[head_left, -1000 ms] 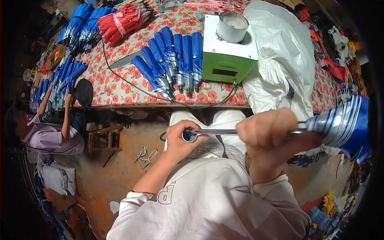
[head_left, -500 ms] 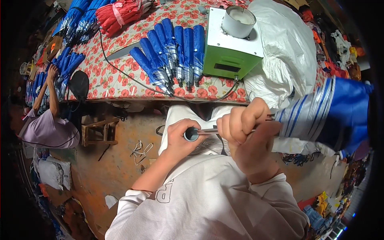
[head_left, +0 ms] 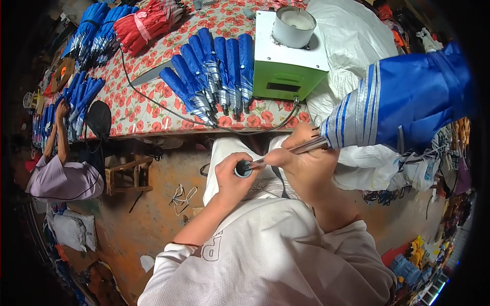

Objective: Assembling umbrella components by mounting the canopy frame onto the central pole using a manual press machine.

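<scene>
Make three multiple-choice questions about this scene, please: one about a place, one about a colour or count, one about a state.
1. Where does the green and white box stand?
A. on the flowered table
B. on the floor
C. on the person's lap

2. What colour is the canopy of the umbrella in hand?
A. red
B. blue with silver stripes
C. yellow

3. What does the left hand do?
A. hangs free
B. rests on the table
C. closes on the umbrella's handle end

Answers: 1 A, it sits on the table by the folded blue umbrellas. 2 B, stripes edge the blue cloth. 3 C, its fingers wrap the end while the right hand holds the shaft.
</scene>
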{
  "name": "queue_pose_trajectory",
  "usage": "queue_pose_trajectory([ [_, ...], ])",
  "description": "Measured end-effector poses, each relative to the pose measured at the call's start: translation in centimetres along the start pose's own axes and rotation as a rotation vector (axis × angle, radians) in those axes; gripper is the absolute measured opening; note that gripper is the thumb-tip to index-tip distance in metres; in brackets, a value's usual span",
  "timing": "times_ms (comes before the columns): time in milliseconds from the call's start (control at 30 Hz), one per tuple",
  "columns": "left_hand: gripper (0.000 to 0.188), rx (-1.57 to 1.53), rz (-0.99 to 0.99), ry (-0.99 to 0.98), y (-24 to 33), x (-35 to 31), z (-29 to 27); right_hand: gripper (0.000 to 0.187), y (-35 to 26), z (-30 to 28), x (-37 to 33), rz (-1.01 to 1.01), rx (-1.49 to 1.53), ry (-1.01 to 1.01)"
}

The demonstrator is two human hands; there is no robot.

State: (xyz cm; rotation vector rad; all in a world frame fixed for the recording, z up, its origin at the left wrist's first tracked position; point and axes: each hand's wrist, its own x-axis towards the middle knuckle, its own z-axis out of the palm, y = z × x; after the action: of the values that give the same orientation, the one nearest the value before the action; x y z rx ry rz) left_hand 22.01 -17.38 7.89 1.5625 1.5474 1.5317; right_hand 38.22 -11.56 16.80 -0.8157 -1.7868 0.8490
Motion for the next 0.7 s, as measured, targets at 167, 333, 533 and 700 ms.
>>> queue_pose_trajectory([
  [167, 0.024, -0.025, -0.127, -0.007, -0.1, 0.3, 0.0, 0.048, -2.4, -1.7, 1.0, 0.269, 0.042, -0.132],
  [333, 0.025, -0.117, -0.029, -0.066, -0.1, 0.3, 0.2, 0.047, -1.6, -1.2, 0.4, -0.065, -0.602, -0.064],
  [533, 0.023, -0.135, -0.098, -0.024, 0.8, 1.5, -0.3, 0.068, -4.1, 1.4, 6.1, -0.054, 0.473, 0.519],
  [700, 0.037, -0.195, -0.185, -0.184, 1.5, 1.4, -0.3, 0.076, -3.6, -1.6, 6.7, 0.23, 1.143, -0.324],
])
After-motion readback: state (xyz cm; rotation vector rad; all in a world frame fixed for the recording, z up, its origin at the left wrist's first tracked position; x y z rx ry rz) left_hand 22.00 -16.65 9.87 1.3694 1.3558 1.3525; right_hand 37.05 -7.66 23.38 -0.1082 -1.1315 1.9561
